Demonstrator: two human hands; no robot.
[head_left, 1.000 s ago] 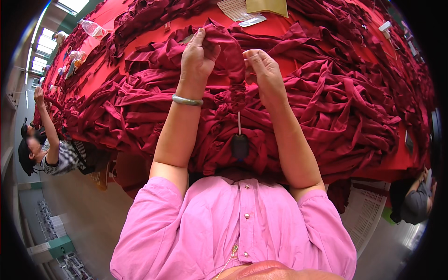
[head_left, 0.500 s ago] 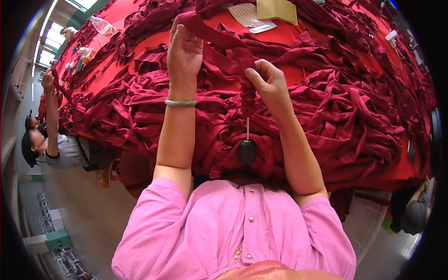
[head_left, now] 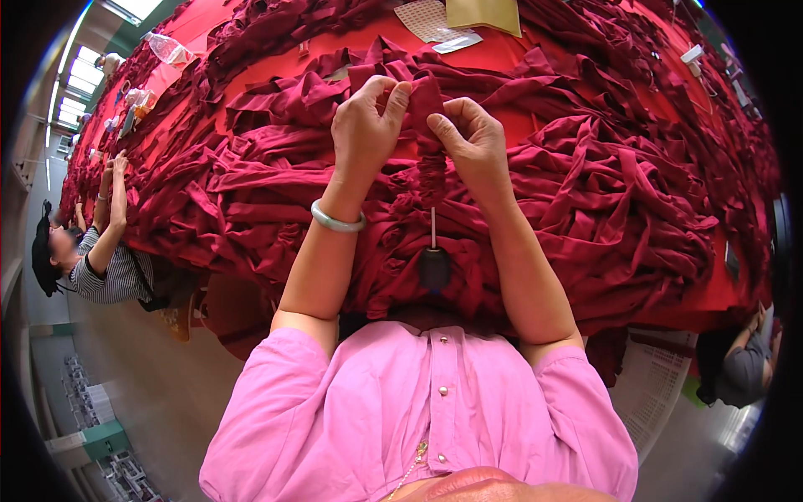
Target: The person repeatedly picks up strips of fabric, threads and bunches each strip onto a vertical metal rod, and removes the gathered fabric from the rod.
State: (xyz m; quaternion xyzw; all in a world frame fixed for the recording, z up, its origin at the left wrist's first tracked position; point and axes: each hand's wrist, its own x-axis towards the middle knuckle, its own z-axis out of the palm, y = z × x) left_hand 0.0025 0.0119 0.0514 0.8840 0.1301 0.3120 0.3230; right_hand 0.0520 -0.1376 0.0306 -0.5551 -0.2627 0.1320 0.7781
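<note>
A dark red fabric strip (head_left: pixel 425 102) runs between my two hands. My left hand (head_left: pixel 368 125), with a pale bangle at the wrist, is closed in a pinch at the strip's upper left edge. My right hand (head_left: pixel 477 144) pinches the strip between thumb and fingers on its right side. Below the hands, gathered fabric (head_left: pixel 432 174) is bunched in tight folds around a thin metal shaft. That shaft belongs to a screwdriver-like tool (head_left: pixel 434 269) with a black handle, which points toward me. The shaft's tip is hidden in the cloth.
Heaps of dark red strips (head_left: pixel 602 192) cover much of the red table (head_left: pixel 335 46). Toward the back lie a yellow envelope (head_left: pixel 485 15), a dotted sheet (head_left: pixel 425 20) and a clear plastic bottle (head_left: pixel 169 48). Co-workers are at the left (head_left: pixel 104 268) and right (head_left: pixel 740 368) edges.
My left hand has come down and right from the raised strip, its fingers closing from straight to a pinch beside my right hand. The right hand has barely moved. The left co-worker's arm has lowered.
</note>
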